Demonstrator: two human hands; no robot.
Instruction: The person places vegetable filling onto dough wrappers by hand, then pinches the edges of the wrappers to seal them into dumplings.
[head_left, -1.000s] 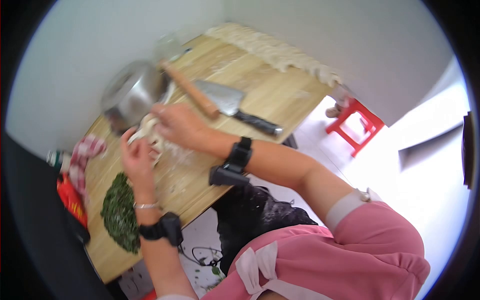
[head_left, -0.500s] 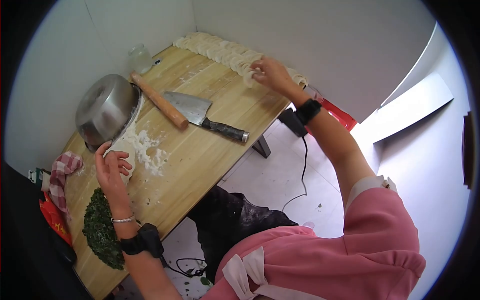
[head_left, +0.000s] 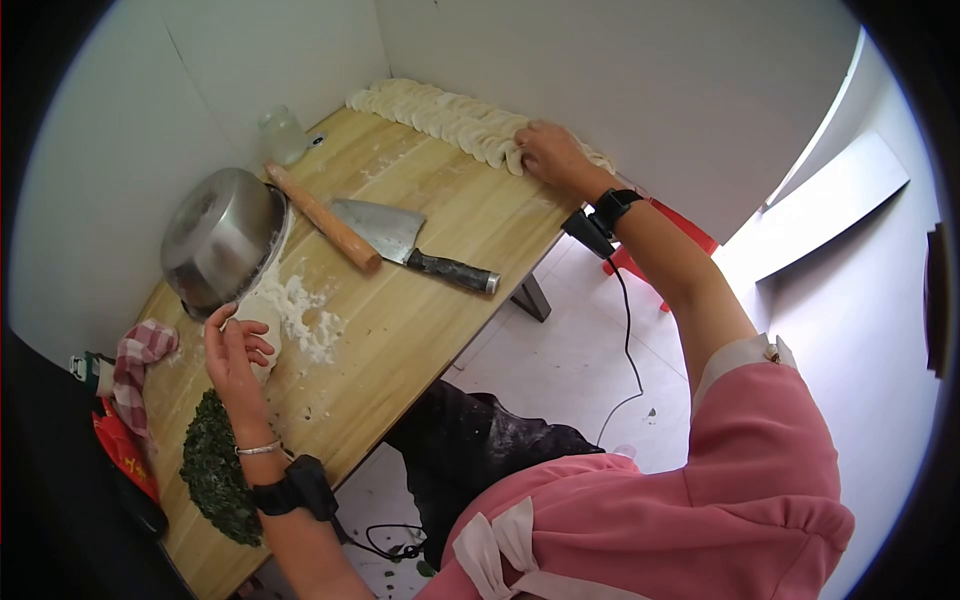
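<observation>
As thin, pale dough wrappers (head_left: 440, 115) overlap like scales in tight rows along the far edge of a wood-grained bench (head_left: 440, 205), close against the wall, a person's right hand (head_left: 555, 155) reaches down among them toward the front corner. Its fingers curl inward at the dough; whether that grip has hold of a single round cannot be told. The wrappers look soft, matte and off-white, with rounded, slightly wavy edges. Toward the bench's left edge, the left hand (head_left: 238, 350) is raised with a loose grip, fingers parted and gently bent, holding nothing, just beside a smooth, pale piece of dough (head_left: 268, 330) partly hidden by the fingers. Powdery white flour (head_left: 312, 335) spreads next to it in uneven streaks. Near the same edge rest an upturned bowl (head_left: 215, 235) of shiny, rounded metal and a checked red-and-white cloth (head_left: 140, 360), while a cylindrical wooden rolling pin (head_left: 325, 220) lies beside a broad-bladed cleaver (head_left: 380, 225), its dark handle pointing to the front edge. Close to the near corner sits a rough, dark mound of leafy greens (head_left: 212, 470)
</observation>
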